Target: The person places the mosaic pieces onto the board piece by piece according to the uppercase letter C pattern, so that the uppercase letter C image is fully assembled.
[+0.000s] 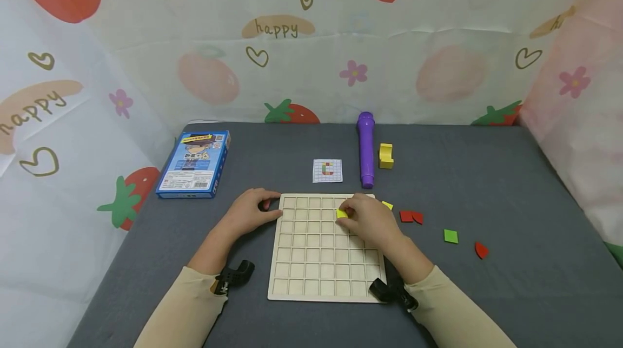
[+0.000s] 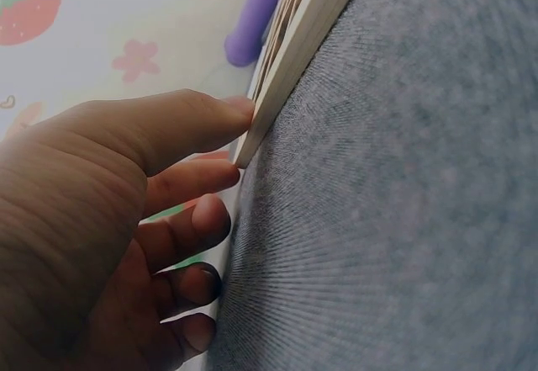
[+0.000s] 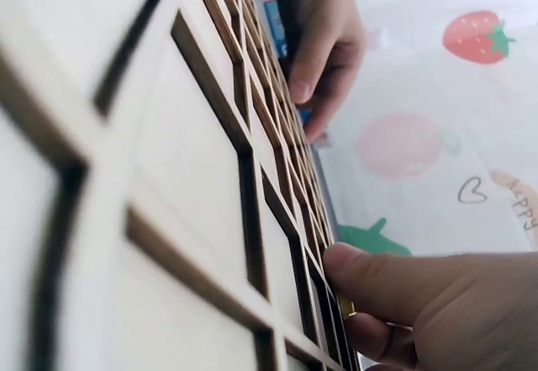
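Note:
A pale wooden grid board lies on the table. My left hand is at its upper left corner; in the left wrist view the thumb and forefinger touch the board's edge, the other fingers loosely bent. With thumb and fingers my right hand pinches a yellow piece over the upper part of the grid. The right wrist view shows the fingertips low at the board, the yellow piece mostly hidden. Another yellow piece shows beside the board, partly behind the right hand.
Right of the board lie red pieces, a green square and a red curved piece. Behind it are a small grid card, a purple microphone-shaped stick and a yellow block. A blue box lies back left.

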`<state>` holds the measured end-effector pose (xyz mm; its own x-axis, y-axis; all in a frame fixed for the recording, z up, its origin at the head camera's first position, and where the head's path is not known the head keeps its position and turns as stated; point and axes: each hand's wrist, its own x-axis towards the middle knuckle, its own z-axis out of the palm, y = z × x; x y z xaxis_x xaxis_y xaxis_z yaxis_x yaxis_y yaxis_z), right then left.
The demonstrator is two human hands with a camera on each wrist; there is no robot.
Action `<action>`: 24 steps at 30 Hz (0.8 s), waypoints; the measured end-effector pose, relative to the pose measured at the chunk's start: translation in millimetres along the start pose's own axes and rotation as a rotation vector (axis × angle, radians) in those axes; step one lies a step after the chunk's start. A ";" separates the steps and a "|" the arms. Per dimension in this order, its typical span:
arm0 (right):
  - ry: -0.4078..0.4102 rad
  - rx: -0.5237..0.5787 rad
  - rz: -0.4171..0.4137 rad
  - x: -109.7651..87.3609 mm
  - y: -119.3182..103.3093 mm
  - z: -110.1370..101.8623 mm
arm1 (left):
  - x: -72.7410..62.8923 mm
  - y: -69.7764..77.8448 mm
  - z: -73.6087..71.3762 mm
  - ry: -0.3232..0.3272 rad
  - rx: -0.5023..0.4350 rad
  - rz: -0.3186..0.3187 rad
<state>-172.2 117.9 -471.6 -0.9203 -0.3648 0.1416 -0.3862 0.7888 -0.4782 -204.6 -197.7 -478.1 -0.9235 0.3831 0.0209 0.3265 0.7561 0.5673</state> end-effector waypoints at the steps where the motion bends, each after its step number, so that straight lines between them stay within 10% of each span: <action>1: 0.001 0.017 0.015 0.0 0.0 0.7 | -0.1 0.0 -0.2 0.000 -0.002 -0.001; 24: 0.000 0.094 0.108 -2.9 -6.2 -5.9 | -1.0 2.7 0.1 0.003 -0.021 -0.006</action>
<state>-167.5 117.0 -464.0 -0.9562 -0.2803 0.0844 -0.2771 0.7738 -0.5696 -202.8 -196.1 -476.6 -0.9260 0.3769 0.0194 0.3162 0.7469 0.5849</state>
